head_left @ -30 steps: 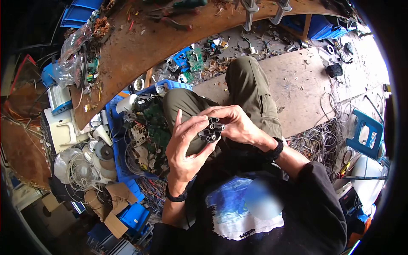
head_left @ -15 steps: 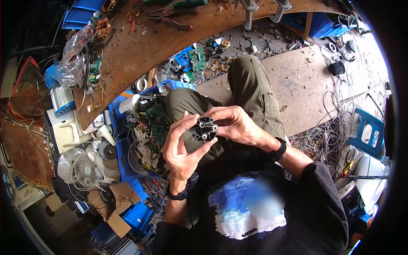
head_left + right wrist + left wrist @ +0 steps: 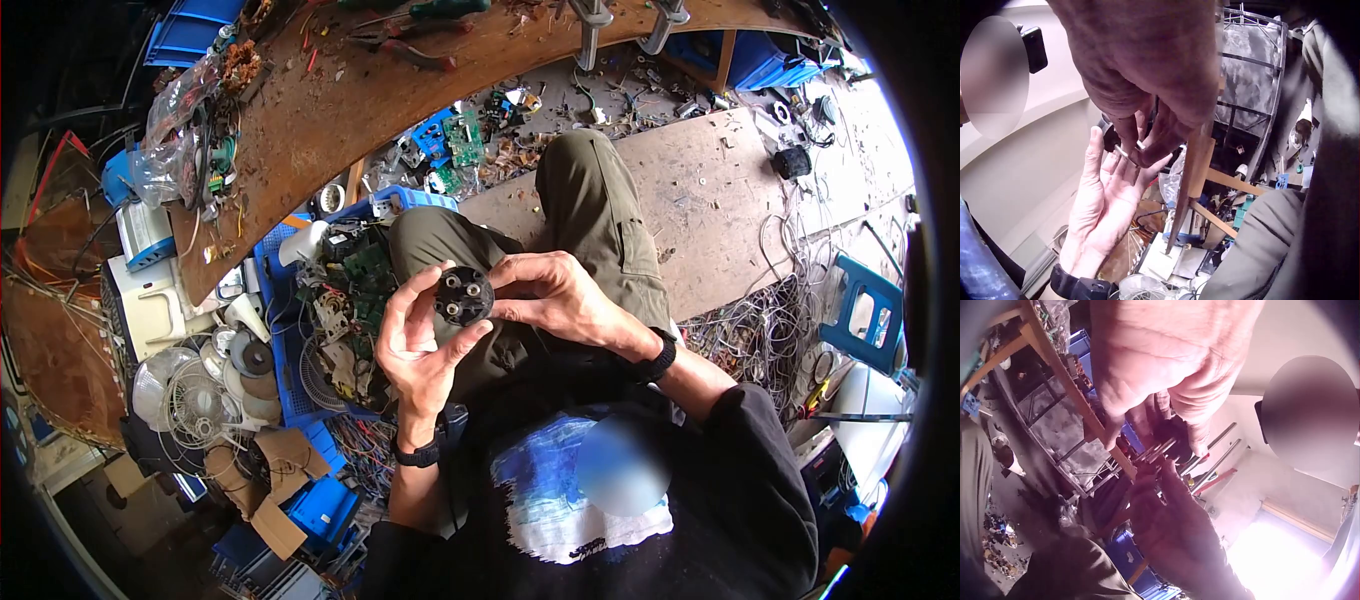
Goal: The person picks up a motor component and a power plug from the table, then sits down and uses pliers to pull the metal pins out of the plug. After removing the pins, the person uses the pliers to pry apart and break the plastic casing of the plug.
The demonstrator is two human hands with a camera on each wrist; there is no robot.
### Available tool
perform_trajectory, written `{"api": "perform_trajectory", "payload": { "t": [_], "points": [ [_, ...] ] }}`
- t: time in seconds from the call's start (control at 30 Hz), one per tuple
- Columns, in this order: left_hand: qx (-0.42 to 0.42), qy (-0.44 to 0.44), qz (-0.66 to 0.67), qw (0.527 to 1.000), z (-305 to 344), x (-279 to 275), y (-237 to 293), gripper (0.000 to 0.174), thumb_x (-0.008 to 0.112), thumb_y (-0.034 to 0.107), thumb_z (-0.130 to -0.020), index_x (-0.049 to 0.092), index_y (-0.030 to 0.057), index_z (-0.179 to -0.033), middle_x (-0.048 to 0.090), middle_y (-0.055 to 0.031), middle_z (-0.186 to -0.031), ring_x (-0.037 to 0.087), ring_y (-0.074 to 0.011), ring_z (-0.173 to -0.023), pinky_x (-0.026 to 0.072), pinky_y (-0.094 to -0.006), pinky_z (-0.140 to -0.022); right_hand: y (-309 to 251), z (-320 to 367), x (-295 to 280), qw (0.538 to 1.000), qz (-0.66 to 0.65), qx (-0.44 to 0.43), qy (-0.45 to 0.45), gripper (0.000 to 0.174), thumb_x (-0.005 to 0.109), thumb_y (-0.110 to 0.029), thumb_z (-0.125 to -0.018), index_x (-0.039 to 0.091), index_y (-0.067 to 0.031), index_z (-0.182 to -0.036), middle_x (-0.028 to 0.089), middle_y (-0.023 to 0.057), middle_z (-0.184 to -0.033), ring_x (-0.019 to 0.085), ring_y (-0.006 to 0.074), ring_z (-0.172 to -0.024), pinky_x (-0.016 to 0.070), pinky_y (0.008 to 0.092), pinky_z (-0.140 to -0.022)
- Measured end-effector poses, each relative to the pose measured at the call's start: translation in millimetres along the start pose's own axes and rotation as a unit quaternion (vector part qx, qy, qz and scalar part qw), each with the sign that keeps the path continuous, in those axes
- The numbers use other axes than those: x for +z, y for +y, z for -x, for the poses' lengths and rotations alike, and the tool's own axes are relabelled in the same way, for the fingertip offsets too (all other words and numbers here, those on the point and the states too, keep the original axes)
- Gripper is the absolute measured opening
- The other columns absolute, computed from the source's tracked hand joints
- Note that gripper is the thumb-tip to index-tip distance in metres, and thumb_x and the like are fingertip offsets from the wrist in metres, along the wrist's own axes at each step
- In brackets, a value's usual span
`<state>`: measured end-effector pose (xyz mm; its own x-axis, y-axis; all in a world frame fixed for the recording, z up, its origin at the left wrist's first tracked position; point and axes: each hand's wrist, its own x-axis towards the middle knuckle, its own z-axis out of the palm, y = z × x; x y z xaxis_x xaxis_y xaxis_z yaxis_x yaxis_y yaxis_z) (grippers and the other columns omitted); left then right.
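Note:
A round black part (image 3: 463, 296) with several light metal ends on its face is held over the lap. My left hand (image 3: 418, 345) grips its rim between fingers and thumb. From the other side, my right hand (image 3: 570, 305) has thumb and fingertips at the part's edge. Thin metal pins (image 3: 1159, 450) stick out from the black part in the left wrist view, below my left hand (image 3: 1172, 356). In the right wrist view, the fingertips of my right hand (image 3: 1147, 62) pinch near a metal pin (image 3: 1126, 156), in front of my left palm (image 3: 1110, 206).
A curved brown tabletop (image 3: 310, 150) with pliers (image 3: 418, 55) crosses the top. A blue basket of circuit boards (image 3: 290, 385) stands at the left, with fan parts beyond it. Tangled cables (image 3: 745, 345) and a blue stool (image 3: 862, 312) lie to the right.
The black part has turned so that its round face shows towards the head camera, and it has moved left. My left hand has shifted left with it; the right fingers have moved slightly.

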<state>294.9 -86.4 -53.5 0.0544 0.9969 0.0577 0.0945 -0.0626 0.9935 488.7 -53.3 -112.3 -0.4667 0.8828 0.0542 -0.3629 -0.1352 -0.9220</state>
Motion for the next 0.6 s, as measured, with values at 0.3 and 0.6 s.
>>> {"api": "perform_trajectory", "payload": {
  "t": [0.3, 0.6],
  "points": [
    [-0.069, 0.007, 0.089, 0.994, -2.6, -4.2, -6.6, 0.066, 0.081, 0.005, -0.086, 0.049, -0.0031, -0.143, 0.058, -0.0182, -0.141, 0.056, -0.0237, -0.129, 0.0472, -0.037, -0.11, -12.2, 2.4, -0.3, 0.999, 0.051, 0.009, -0.003, 0.016, 0.077, -0.006, -0.091, 0.072, 0.001, -0.104, 0.068, 0.0058, -0.093, 0.063, 0.0107, -0.087, 0.0522, 0.0287, -0.075],
    [-0.104, 0.02, 0.068, 0.992, -7.7, 16.8, -5.4, 0.043, 0.052, 0.028, -0.107, 0.051, -0.0016, -0.138, 0.062, -0.0101, -0.12, 0.062, -0.0165, -0.107, 0.0492, -0.0316, -0.097, -25.4, 8.5, 6.6, 0.987, -0.075, 0.143, -0.004, 0.021, 0.073, -0.014, -0.096, 0.07, 0.0014, -0.11, 0.07, 0.0023, -0.092, 0.061, 0.0061, -0.086, 0.0518, 0.026, -0.075]
  ]
}}
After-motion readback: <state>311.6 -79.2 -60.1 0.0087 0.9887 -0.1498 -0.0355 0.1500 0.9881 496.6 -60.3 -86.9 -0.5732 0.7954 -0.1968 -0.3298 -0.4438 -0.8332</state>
